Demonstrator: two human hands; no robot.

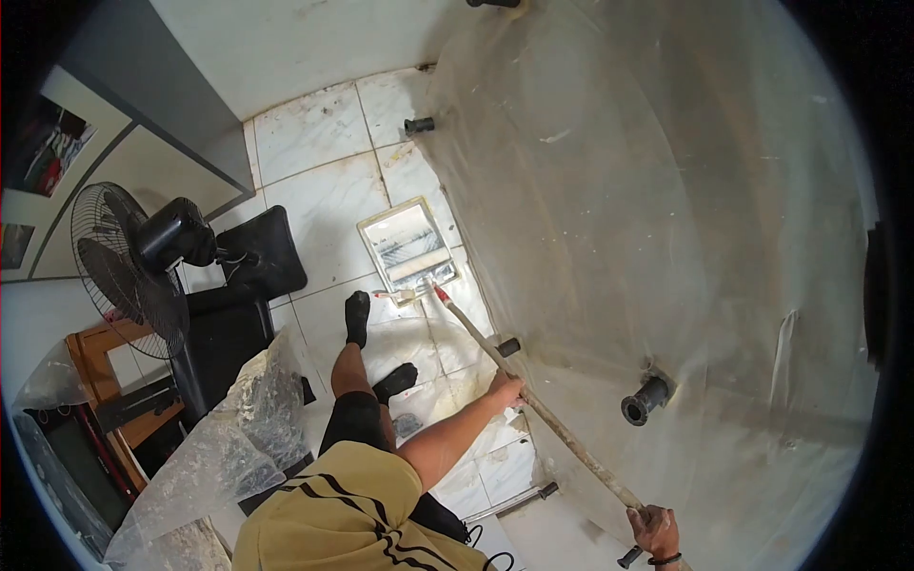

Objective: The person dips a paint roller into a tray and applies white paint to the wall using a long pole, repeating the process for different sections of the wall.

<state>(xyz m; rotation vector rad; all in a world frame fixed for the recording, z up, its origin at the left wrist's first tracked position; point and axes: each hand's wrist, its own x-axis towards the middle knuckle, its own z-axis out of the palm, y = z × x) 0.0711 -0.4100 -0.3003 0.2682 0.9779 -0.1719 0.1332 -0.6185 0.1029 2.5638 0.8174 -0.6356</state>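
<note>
My left hand (506,391) is wrapped round the middle of a long wooden pole (576,447). Nearer the bottom right, my right hand (655,531), with a dark band at the wrist, grips the same pole close to its upper end. The pole slants down to a red handle end (442,294). There a paint roller (416,265) lies across a shallow paint tray (392,228) on the floor, with whitish paint in it. A small brush (400,296) with a reddish handle rests at the tray's near edge.
Translucent plastic sheeting (609,209) covers the right side, with black cylindrical fittings (647,400) sticking out. A fan (129,257), a black chair (228,343) and crumpled plastic (228,438) stand left. My feet in black socks (394,382) are on white, stained tiles (309,143).
</note>
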